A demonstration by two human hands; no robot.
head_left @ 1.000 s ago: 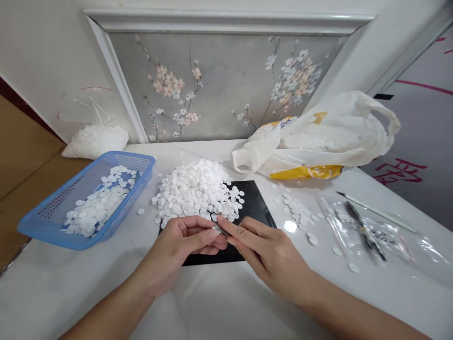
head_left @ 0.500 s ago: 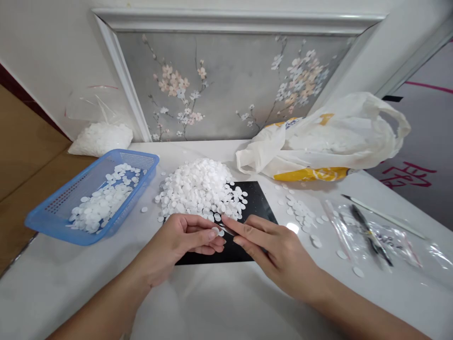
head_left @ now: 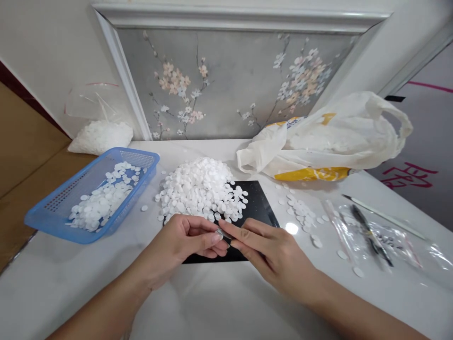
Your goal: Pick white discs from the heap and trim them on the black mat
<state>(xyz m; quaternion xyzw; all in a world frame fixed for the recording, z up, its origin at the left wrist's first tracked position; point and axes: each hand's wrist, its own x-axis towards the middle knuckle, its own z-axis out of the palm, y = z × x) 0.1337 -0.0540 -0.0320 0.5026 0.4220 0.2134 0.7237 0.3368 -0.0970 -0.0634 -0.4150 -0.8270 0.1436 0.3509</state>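
Note:
Both hands meet in front of a heap of small white round discs [head_left: 198, 186], which rests partly on a black board [head_left: 260, 205]. My left hand [head_left: 193, 238] is closed, pinching a small white disc [head_left: 219, 231] between thumb and fingertips; most of the disc is hidden. My right hand [head_left: 271, 250] is closed around a thin metal tool, perhaps a blade [head_left: 226, 234]. Only a short grey piece of it shows under the index finger, and it appears to touch the disc. The black board's near part lies beneath the fingers.
A blue plastic basket [head_left: 141, 191] with more discs stands at left, before a clear bag of white pieces [head_left: 102, 134]. A white plastic bag [head_left: 318, 146] lies back right. Loose discs [head_left: 300, 212], clear packets, black-handled tweezers or similar [head_left: 370, 231] and a pale knife-like tool [head_left: 384, 211] lie right.
The right fingertips and metal tool have moved slightly left, closer to the left fingertips. The discs at the left fingertips are now more covered.

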